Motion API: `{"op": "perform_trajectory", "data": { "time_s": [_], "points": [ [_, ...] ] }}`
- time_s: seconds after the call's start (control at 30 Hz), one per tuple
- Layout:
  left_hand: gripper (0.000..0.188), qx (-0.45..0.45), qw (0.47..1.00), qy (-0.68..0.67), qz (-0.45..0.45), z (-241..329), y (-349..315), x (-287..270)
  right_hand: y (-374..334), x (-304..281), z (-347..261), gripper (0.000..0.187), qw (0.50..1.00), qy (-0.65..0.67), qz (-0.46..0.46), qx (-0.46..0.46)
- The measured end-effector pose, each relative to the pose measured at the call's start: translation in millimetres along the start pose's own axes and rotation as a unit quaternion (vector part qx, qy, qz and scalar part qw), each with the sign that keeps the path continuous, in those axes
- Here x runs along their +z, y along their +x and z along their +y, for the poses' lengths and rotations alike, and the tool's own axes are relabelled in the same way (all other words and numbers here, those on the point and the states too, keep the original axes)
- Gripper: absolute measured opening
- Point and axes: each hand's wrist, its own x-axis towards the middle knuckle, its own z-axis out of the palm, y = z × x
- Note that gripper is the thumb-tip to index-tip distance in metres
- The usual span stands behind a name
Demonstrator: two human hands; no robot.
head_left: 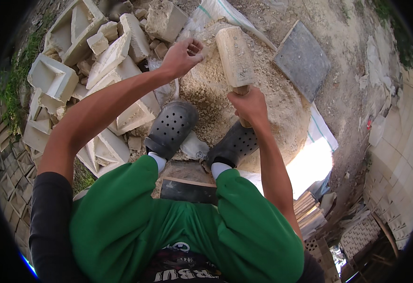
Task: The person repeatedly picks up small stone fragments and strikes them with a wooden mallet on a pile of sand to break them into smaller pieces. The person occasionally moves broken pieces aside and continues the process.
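Observation:
My right hand [248,104] grips the handle of a wooden mallet [235,56], whose big pale head points up and away from me over a mound of stone chips [244,94]. My left hand [183,55] reaches forward at the top of the mound with its fingers curled; whether it holds anything cannot be told. Both arms stretch out over my knees in green trousers [178,226]. My feet in dark perforated clogs [171,127] rest at the near edge of the mound.
A pile of broken pale stone blocks [98,61] lies to the left. A flat grey slab [303,59] sits at the upper right on the dirt. White sacking [317,141] lies under the mound. Stacked carved stone tiles [395,160] stand on the right, and a dark board [187,188] under my legs.

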Motion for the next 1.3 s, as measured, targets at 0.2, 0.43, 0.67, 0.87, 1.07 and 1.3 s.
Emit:
{"op": "perform_trajectory", "data": {
  "time_s": [0.2,0.43,0.67,0.87,1.07,1.3],
  "points": [
    [0.036,-0.013,0.999,0.028,0.007,-5,-2,-5,-25,-14,-19,0.035,0.988,0.04,0.057,-0.136],
    [0.036,-0.02,0.999,0.025,0.007,-8,-1,-1,-8,23,0,0.041,0.999,-0.035,0.003,-0.038],
    [0.026,-0.042,0.999,-0.001,0.002,-16,-18,-12,-31,-2,-22,0.04,0.998,0.012,0.01,-0.059],
    [0.027,-0.082,0.995,-0.065,0.005,-35,-39,-13,-30,23,-14,0.038,0.985,-0.008,0.026,-0.168],
    [0.025,-0.073,0.995,-0.068,-0.006,-43,-46,-7,-22,14,-21,0.041,0.999,-0.014,-0.019,-0.024],
    [0.027,-0.074,0.995,-0.073,0.0,-46,-48,-10,-37,14,-32,0.044,0.961,0.054,0.047,-0.267]
  ]
}}
